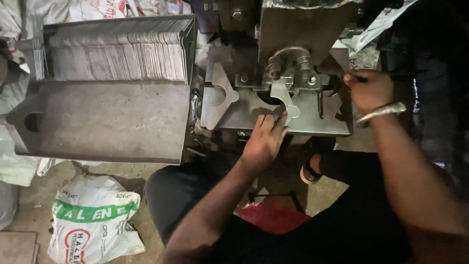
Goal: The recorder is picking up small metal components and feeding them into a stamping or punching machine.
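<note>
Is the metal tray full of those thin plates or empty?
Partly full: thin grey metal plates stand packed on edge along the back of the grey metal tray.

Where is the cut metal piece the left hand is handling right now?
In the head view, the cut metal piece lies on the press bed just right of centre, under the die, at the left hand fingertips.

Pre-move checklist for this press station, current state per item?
1. Left hand on the metal blank: ok, fingertips touch its lower edge.
2. Blank seated under the press die: cannot tell, its top end sits at the die, the rest lies on the press bed.
3. Fingers outside the die area: ok.
4. Right hand gripping a dark handle at the press's right side: ok.
5. Stack of blanks in the tray: ok, plenty left.
</note>
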